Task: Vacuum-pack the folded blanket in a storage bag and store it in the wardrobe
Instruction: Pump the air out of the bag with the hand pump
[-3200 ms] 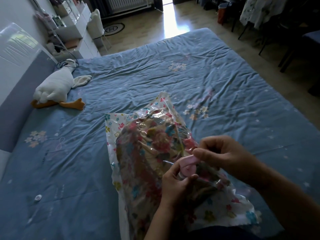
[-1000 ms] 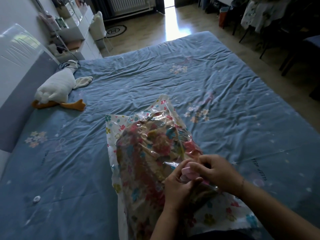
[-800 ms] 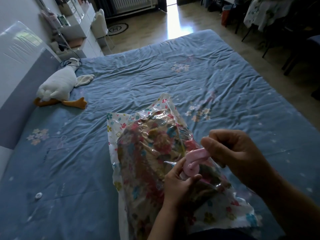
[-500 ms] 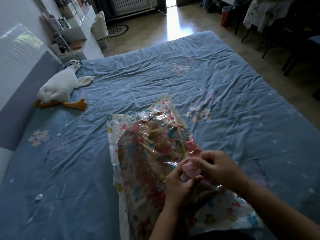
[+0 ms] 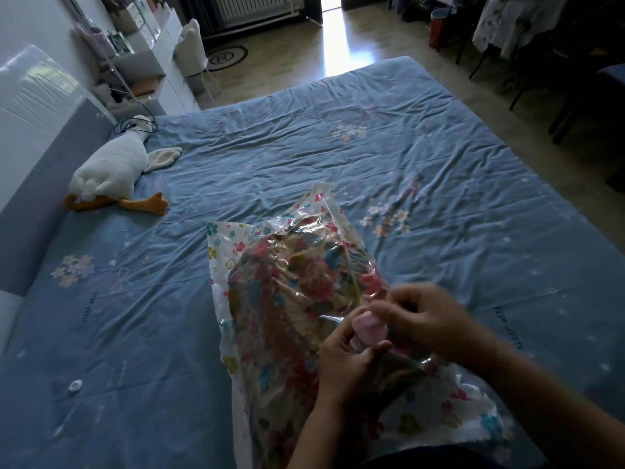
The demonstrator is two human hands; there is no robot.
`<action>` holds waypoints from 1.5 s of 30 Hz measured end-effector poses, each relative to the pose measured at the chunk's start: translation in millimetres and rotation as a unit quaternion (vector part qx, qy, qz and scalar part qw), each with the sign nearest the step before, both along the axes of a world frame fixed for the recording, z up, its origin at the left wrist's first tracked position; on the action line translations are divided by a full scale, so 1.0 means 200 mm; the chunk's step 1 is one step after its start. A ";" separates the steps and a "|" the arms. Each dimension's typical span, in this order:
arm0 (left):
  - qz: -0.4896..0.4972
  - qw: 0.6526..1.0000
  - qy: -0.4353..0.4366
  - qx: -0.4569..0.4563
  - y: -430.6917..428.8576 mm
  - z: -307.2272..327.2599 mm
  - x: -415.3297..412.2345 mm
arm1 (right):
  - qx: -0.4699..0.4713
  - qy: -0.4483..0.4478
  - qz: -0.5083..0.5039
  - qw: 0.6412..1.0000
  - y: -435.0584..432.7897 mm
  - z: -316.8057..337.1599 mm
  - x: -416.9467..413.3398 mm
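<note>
Head view, left hand [image 5: 351, 365] and blurred right hand [image 5: 427, 321] pinching pink pump [image 5: 369, 328], mostly hidden, on storage bag [image 5: 270, 299].

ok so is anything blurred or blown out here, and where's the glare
Head view: the right hand is motion-smeared at the pink pump, the left hand sharper; head view, the sunlit floor by the doorway is blown out white while the room is dim; head view, glare streaks on the storage bag veil parts of the blanket; the wide lens bows the bed edges.

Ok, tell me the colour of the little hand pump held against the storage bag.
Pale pink. The hand pump shows best in the head view, the only one here.
</note>
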State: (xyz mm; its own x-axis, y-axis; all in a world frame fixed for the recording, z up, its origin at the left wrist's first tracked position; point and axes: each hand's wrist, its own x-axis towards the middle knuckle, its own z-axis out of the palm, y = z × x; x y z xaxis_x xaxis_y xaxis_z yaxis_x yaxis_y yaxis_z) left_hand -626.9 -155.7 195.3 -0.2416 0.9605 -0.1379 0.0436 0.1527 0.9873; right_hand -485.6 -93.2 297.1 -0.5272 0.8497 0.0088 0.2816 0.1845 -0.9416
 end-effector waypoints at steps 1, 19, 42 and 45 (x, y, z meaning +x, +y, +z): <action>0.005 1.000 0.001 0.000 0.01 0.00 0.00 | -0.012 0.059 0.002 0.998 0.00 0.10 0.01; 0.011 1.000 -0.008 -0.004 0.00 -0.01 0.02 | -0.023 0.215 -0.006 0.976 -0.01 0.21 0.01; 0.009 1.000 -0.009 0.017 0.02 0.01 0.02 | 0.004 0.015 -0.032 0.999 0.00 -0.04 0.01; 0.005 1.000 -0.020 0.010 0.01 0.01 0.02 | -0.046 0.186 0.018 0.981 0.01 0.21 0.01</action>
State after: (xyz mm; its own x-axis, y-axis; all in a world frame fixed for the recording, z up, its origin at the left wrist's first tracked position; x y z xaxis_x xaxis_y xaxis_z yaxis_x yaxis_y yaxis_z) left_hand -623.3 -153.1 197.6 -0.2454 0.9608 -0.1292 0.0033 0.1341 0.9910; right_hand -482.9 -90.4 339.9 -0.5311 0.8371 0.1308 -0.0896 0.0980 -0.9911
